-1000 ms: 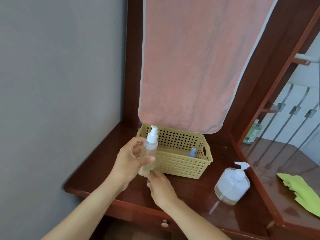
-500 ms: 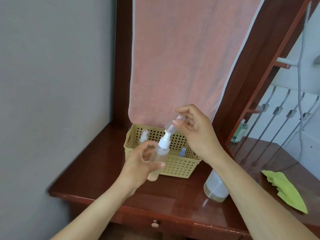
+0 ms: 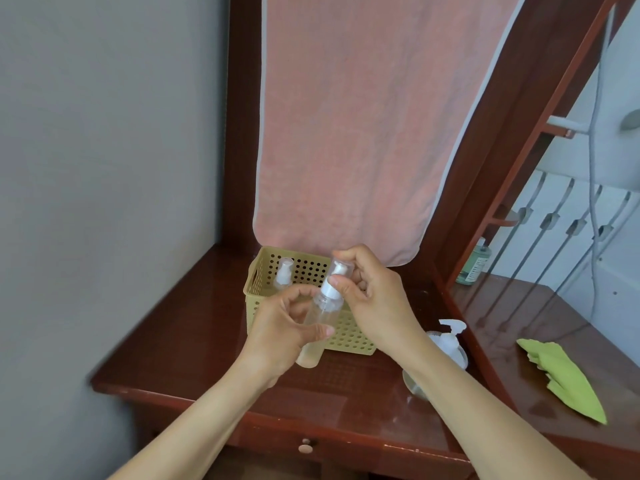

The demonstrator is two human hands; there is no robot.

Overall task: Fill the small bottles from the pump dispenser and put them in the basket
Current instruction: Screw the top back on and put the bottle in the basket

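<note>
The dark wooden desk carries all items, with a pink towel hanging at its far side. The yellow perforated basket stands at mid-desk below the towel. 1 capped small bottle already stands upright in its far-left corner. The pump dispenser sits on the desk to the right of the basket, partly hidden by the right forearm.

The left hand has its grip closed round the body of the held spray bottle, above the desk and just in front of the basket's near wall. A pale liquid shows in its lower part. The right hand pinches a clear cap in its grip at the bottle's white pump head. Whether the cap is fully seated cannot be told.

Governing relation: the bottle's long axis is tilted, base toward near-left and pump head toward far-right, and the cap lies on that axis at the upper end. Judgement: capping is the step in hand. The cap needs pressing down along that tilt. The basket lies directly beyond, nearer the left hand for the drop.
</note>
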